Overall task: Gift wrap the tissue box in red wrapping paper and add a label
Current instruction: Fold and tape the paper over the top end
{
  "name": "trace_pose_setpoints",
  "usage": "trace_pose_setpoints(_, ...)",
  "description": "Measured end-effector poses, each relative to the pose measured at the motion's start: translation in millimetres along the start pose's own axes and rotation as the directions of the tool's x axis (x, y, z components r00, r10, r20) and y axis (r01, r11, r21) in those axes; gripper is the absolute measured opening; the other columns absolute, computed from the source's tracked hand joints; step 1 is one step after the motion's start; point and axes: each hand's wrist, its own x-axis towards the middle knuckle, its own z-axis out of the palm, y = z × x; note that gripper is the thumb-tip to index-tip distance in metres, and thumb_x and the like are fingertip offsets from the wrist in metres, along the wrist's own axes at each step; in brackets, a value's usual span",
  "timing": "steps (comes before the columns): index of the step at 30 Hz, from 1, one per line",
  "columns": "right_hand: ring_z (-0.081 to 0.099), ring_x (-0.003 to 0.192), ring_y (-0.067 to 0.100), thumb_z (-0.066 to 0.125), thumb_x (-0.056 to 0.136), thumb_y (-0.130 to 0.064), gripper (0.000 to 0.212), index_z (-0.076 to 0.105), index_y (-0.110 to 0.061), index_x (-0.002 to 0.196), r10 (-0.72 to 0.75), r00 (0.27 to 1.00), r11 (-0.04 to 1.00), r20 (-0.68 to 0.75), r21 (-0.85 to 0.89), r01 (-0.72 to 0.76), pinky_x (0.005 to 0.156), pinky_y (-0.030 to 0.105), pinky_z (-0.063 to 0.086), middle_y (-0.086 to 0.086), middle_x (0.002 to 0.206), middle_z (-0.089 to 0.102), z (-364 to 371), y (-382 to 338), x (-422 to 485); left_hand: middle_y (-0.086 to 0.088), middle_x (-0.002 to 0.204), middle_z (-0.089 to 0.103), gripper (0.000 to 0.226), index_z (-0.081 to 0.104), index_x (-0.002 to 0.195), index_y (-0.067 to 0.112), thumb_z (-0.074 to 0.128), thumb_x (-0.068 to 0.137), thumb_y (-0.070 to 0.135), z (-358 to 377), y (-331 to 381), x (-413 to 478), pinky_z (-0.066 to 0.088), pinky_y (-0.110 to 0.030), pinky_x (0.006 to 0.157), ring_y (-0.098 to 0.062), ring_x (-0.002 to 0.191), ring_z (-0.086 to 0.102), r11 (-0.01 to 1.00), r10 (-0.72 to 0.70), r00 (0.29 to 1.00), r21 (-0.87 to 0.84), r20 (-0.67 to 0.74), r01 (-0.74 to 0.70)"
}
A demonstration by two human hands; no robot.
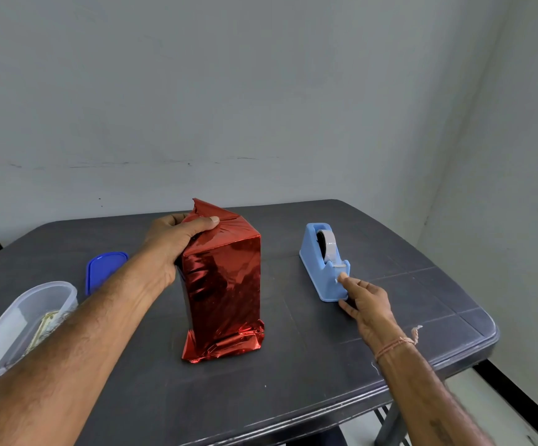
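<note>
Head view: left hand (177, 239) grips the top of the upright tissue box (225, 284); right hand (369, 304), fingers (343, 277) outstretched, touches the tape dispenser (324, 262) right of it

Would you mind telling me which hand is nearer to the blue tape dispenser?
Right. The right hand touches the near end of the tape dispenser with a fingertip; the left hand is off to its left, gripping the top of the red-wrapped box.

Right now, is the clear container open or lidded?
Open: the clear container has a bare rim, no lid on; a blue lid lies flat on the table behind it.
</note>
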Motion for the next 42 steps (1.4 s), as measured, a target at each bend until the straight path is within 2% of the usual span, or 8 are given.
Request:
trace_pose_setpoints(4, 0.066, 0.106, 0.024, 0.075, 0.092, -0.025, 0.02, 0.071, -0.006, 0.092, -0.048, 0.999, 0.999, -0.009, 0.01, 0.048, 0.098, 0.043, 0.057, 0.013, 0.109, 0.072, 0.2, 6.7, 2.4, -0.008, 0.103, 0.075, 0.058, 0.068, 0.12, 0.008, 0.093, 0.069, 0.022, -0.8, -0.4, 0.8, 0.053, -0.028, 0.06, -0.02, 0.08, 0.071, 1.0, -0.001, 1.0, 0.002, 0.002, 0.001)
trace_pose_setpoints(10, 0.065, 0.09, 0.02, 0.072, 0.094, -0.024, 0.019, 0.071, -0.006, 0.088, -0.106, 0.994, 0.994, -0.037, -0.03, 0.105, 0.09, 0.039, 0.058, 0.008, 0.092, 0.07, 4.5, 11.9, 6.1, -0.007, 0.101, 0.075, 0.056, 0.069, 0.118, 0.009, 0.092, 0.069, 0.022, -1.3, -1.6, 3.4, 0.053, -0.026, 0.056, -0.017, 0.075, 0.071, 1.0, 0.007, 1.0, 0.014, -0.003, -0.007)
trace_pose_setpoints(19, 0.069, 0.084, 0.018, 0.076, 0.092, -0.011, 0.013, 0.074, -0.01, 0.079, -0.106, 0.982, 0.983, -0.156, -0.165, 0.079, 0.094, 0.041, 0.059, 0.008, 0.093, 0.075, 1.6, 23.8, 6.9, -0.009, 0.107, 0.076, 0.061, 0.07, 0.118, 0.009, 0.094, 0.065, 0.023, -2.8, -3.7, 9.0, 0.053, -0.028, 0.06, -0.02, 0.08, 0.072, 1.0, 0.014, 1.0, 0.01, -0.001, -0.014)
trace_pose_setpoints(24, 0.061, 0.097, 0.019, 0.065, 0.1, -0.021, 0.018, 0.068, -0.004, 0.095, -0.07, 0.997, 0.994, 0.013, -0.086, 0.071, 0.094, 0.042, 0.057, 0.012, 0.103, 0.064, -5.7, 14.9, -21.3, -0.008, 0.103, 0.075, 0.054, 0.069, 0.116, 0.009, 0.093, 0.069, 0.022, -1.1, -2.6, 7.3, 0.052, -0.028, 0.062, -0.02, 0.079, 0.07, 1.0, 0.023, 1.0, 0.006, 0.007, -0.023)
trace_pose_setpoints(28, 0.066, 0.114, 0.017, 0.061, 0.1, -0.037, 0.034, 0.071, -0.008, 0.114, -0.154, 0.926, 0.939, 0.344, -0.242, 0.246, 0.092, 0.044, 0.061, 0.006, 0.121, 0.069, 4.0, -22.4, -44.1, -0.006, 0.098, 0.075, 0.045, 0.07, 0.109, 0.011, 0.091, 0.071, 0.021, 0.2, -1.8, 3.3, 0.05, -0.025, 0.058, -0.017, 0.074, 0.069, 1.0, 0.02, 1.0, 0.004, 0.012, -0.02)
trace_pose_setpoints(32, 0.065, 0.119, 0.021, 0.057, 0.095, -0.045, 0.049, 0.068, -0.002, 0.117, -0.165, 0.737, 0.791, 0.655, -0.359, 0.496, 0.092, 0.035, 0.061, 0.014, 0.122, 0.068, 46.3, -92.9, -56.3, -0.005, 0.088, 0.073, 0.038, 0.068, 0.101, 0.011, 0.091, 0.072, 0.019, 0.2, -2.0, 0.5, 0.048, -0.017, 0.044, -0.013, 0.065, 0.066, 0.999, 0.036, 0.999, -0.012, -0.005, -0.036)
trace_pose_setpoints(38, 0.062, 0.103, 0.013, 0.048, 0.108, -0.031, 0.026, 0.064, -0.013, 0.099, 0.057, 0.448, 0.338, 0.892, -0.44, 0.832, 0.096, 0.035, 0.056, 0.015, 0.116, 0.063, 127.2, -175.0, -72.6, -0.01, 0.093, 0.076, 0.046, 0.07, 0.107, 0.003, 0.093, 0.069, 0.016, -1.2, -3.8, 4.2, 0.052, -0.019, 0.049, -0.015, 0.065, 0.068, 0.999, 0.04, 0.999, -0.025, -0.005, -0.04)
trace_pose_setpoints(42, 0.049, 0.084, 0.008, 0.048, 0.108, -0.037, 0.031, 0.062, -0.013, 0.096, 0.255, 0.41, 0.078, 0.876, -0.441, 0.894, 0.085, 0.03, 0.049, 0.002, 0.101, 0.053, 170.2, -191.8, -78.1, -0.013, 0.095, 0.076, 0.049, 0.068, 0.11, 0.004, 0.092, 0.07, 0.015, -1.9, -3.7, 3.7, 0.051, -0.019, 0.044, -0.016, 0.063, 0.07, 0.998, 0.021, 1.0, -0.052, 0.0, -0.021)
